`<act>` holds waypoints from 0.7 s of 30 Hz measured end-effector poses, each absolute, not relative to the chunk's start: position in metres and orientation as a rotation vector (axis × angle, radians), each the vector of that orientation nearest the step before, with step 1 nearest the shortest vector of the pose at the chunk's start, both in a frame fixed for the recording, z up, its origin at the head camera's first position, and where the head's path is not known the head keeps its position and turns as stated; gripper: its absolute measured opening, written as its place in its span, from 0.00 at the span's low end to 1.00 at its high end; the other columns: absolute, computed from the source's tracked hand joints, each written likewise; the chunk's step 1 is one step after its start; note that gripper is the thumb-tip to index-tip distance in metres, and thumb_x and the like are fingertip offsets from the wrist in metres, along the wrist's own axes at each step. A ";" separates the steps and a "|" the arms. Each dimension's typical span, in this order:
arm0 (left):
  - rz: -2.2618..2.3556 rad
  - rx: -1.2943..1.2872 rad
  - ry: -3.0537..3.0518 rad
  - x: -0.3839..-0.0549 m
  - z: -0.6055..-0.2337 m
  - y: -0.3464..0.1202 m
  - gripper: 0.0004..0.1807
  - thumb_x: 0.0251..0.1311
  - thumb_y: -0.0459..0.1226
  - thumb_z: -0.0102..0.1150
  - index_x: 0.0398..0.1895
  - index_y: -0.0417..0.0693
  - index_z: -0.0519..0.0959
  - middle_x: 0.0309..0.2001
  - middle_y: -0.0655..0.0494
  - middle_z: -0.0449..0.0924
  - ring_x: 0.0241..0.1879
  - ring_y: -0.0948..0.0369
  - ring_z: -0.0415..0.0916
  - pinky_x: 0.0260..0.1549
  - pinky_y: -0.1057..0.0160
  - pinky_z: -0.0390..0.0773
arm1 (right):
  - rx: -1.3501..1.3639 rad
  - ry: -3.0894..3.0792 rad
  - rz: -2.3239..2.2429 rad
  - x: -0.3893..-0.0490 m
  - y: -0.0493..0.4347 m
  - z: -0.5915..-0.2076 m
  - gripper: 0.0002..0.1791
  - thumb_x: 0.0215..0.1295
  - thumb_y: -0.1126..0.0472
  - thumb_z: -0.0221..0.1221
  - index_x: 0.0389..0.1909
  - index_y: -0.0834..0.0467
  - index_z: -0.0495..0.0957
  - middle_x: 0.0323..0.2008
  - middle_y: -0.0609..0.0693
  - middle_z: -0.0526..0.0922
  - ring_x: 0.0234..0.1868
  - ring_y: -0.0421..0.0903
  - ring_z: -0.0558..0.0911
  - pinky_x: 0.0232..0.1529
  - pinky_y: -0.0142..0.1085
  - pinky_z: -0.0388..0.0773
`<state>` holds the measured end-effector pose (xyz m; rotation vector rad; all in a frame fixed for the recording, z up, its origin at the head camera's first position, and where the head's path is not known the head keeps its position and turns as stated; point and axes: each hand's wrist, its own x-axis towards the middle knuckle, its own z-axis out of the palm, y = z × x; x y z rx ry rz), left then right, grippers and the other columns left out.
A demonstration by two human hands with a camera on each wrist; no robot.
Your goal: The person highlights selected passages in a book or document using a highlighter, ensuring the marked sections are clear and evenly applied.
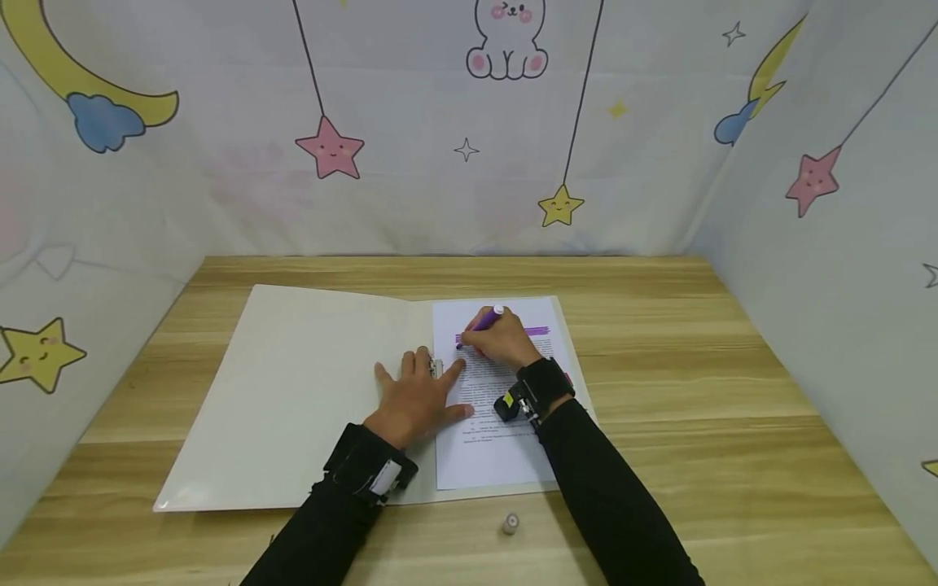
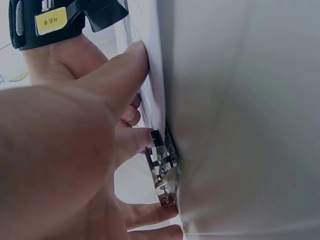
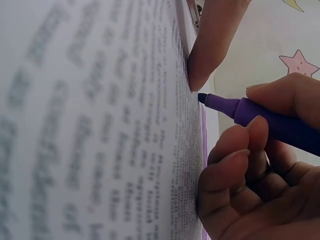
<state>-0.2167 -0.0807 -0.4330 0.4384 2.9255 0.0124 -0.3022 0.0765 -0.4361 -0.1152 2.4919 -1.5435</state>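
A printed sheet lies on the right half of an opened white folder. Purple highlighted lines run across the upper text. My right hand pinches a purple highlighter, its dark tip at the left side of the text just under the purple marks. My left hand lies spread over the folder's middle, thumb and index finger on the sheet's left edge. Between its fingers shows the folder's metal clip, partly hidden in the head view.
A small grey cap stands on the wooden table in front of the folder. White printed curtains close off the back and both sides. Both wrists wear black camera straps.
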 end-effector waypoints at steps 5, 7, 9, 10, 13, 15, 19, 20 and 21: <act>0.013 0.437 2.917 -0.216 -0.432 -0.080 0.43 0.61 0.68 0.54 0.77 0.66 0.64 0.66 0.33 0.59 0.65 0.38 0.57 0.56 0.21 0.53 | -0.114 2.533 -1.519 -0.301 0.076 -0.436 0.07 0.57 0.62 0.70 0.28 0.57 0.80 0.22 0.52 0.79 0.23 0.44 0.74 0.26 0.36 0.69; 0.013 0.431 2.909 -0.215 -0.432 -0.080 0.43 0.61 0.68 0.54 0.77 0.66 0.63 0.66 0.33 0.59 0.66 0.38 0.57 0.56 0.21 0.53 | -0.113 2.535 -1.520 -0.301 0.076 -0.437 0.07 0.57 0.62 0.70 0.27 0.57 0.80 0.23 0.52 0.79 0.24 0.45 0.74 0.26 0.36 0.69; 0.011 0.426 2.907 -0.216 -0.431 -0.080 0.43 0.61 0.68 0.54 0.77 0.66 0.63 0.66 0.33 0.58 0.66 0.38 0.57 0.56 0.21 0.53 | -0.115 2.536 -1.525 -0.301 0.076 -0.436 0.08 0.57 0.62 0.70 0.27 0.57 0.79 0.24 0.52 0.79 0.26 0.46 0.74 0.27 0.36 0.69; 0.013 0.425 2.907 -0.216 -0.432 -0.080 0.43 0.61 0.68 0.54 0.77 0.66 0.63 0.66 0.33 0.58 0.66 0.38 0.57 0.56 0.21 0.53 | -0.118 2.535 -1.528 -0.301 0.076 -0.436 0.08 0.56 0.62 0.70 0.27 0.57 0.79 0.25 0.52 0.79 0.27 0.46 0.74 0.28 0.37 0.69; 0.010 0.424 2.901 -0.216 -0.432 -0.081 0.43 0.61 0.68 0.53 0.77 0.66 0.62 0.67 0.33 0.58 0.66 0.38 0.56 0.56 0.21 0.53 | -0.114 2.545 -1.523 -0.300 0.076 -0.435 0.08 0.56 0.63 0.70 0.26 0.57 0.78 0.26 0.51 0.79 0.28 0.47 0.74 0.29 0.37 0.69; 0.011 0.428 2.900 -0.216 -0.432 -0.081 0.42 0.62 0.68 0.53 0.77 0.66 0.62 0.67 0.33 0.58 0.66 0.38 0.56 0.56 0.21 0.53 | -0.102 2.556 -1.513 -0.300 0.076 -0.435 0.09 0.55 0.63 0.70 0.26 0.57 0.78 0.25 0.51 0.79 0.29 0.47 0.73 0.30 0.38 0.68; 0.007 0.436 2.900 -0.215 -0.431 -0.081 0.42 0.62 0.68 0.53 0.77 0.66 0.62 0.67 0.33 0.58 0.66 0.38 0.56 0.56 0.21 0.53 | -0.106 2.574 -1.502 -0.299 0.076 -0.433 0.09 0.56 0.63 0.69 0.25 0.57 0.77 0.25 0.51 0.78 0.28 0.47 0.73 0.29 0.38 0.68; 0.007 0.437 2.904 -0.215 -0.431 -0.081 0.42 0.62 0.68 0.53 0.77 0.66 0.62 0.67 0.33 0.58 0.66 0.38 0.57 0.56 0.22 0.53 | -0.114 2.571 -1.506 -0.299 0.076 -0.433 0.09 0.56 0.63 0.69 0.25 0.57 0.77 0.25 0.51 0.78 0.29 0.47 0.73 0.30 0.38 0.68; 0.005 0.437 2.907 -0.215 -0.431 -0.081 0.42 0.62 0.68 0.53 0.77 0.66 0.62 0.67 0.33 0.58 0.66 0.38 0.57 0.56 0.22 0.54 | -0.122 2.566 -1.511 -0.299 0.077 -0.433 0.09 0.56 0.64 0.69 0.25 0.57 0.77 0.26 0.51 0.79 0.29 0.47 0.73 0.30 0.38 0.68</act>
